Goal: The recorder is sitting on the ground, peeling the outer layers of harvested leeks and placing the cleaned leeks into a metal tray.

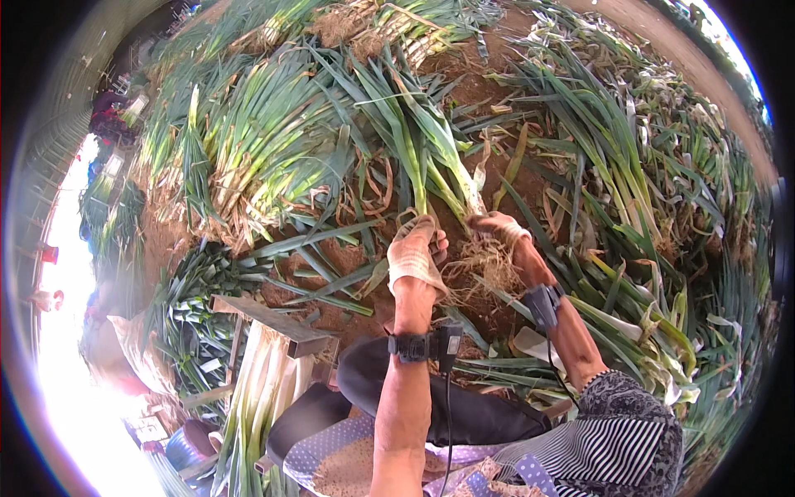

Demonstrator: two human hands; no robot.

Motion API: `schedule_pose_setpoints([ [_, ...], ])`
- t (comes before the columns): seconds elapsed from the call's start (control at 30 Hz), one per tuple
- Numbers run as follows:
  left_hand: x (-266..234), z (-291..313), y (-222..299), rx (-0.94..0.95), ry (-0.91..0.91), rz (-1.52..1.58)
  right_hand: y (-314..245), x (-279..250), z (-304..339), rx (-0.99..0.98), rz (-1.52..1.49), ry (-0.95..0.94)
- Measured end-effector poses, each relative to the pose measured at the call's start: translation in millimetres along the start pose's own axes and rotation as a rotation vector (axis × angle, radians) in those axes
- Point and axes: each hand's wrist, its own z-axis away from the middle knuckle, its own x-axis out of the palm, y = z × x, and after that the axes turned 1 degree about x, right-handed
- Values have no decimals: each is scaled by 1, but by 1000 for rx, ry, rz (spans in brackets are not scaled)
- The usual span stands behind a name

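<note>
My gloved left hand (pixel 416 248) is closed at the lower end of a leek (pixel 407 157) with long green leaves pointing away from me. Just to its right, my gloved right hand (pixel 498 225) grips the pale base of another leek (pixel 460 170). A tangle of tan roots (pixel 484 267) hangs below the fingers of the right hand. The leaves of the held leeks overlap, so where one ends and the other begins is hard to tell.
Unpeeled leeks (pixel 273 141) lie heaped at the far left. Stripped leaves (pixel 662 331) cover the ground on my right. Beside my left knee, cleaned white leeks (pixel 263 373) rest in a metal frame (pixel 273 325). More dark green leaves (pixel 195 319) are piled beyond it.
</note>
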Motion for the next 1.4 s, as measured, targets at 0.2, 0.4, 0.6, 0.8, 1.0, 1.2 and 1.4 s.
schedule_pose_setpoints([
  [0.2, 15, -11, -19, 12, -7, -406, 20, 3, 177, -173, 293, 127],
  [0.4, 33, 1, -57, -227, -262, -261, 38, -34, 311, -227, 675, 243],
  [0.6, 45, 57, -75, -21, -663, 55, 74, -72, 354, -342, 1147, 481],
  [0.8, 18, 46, -51, 620, -655, -286, 116, -42, 263, -176, 309, 375],
  [1.0, 11, 44, 4, 552, -393, 162, 106, 33, 192, -470, -83, 378],
  [1.2, -3, 38, 21, 401, -65, -48, 76, 72, 158, -476, -97, 405],
  [1.4, -43, 19, 9, 118, -313, -929, 6, 61, 156, -640, -39, 420],
])
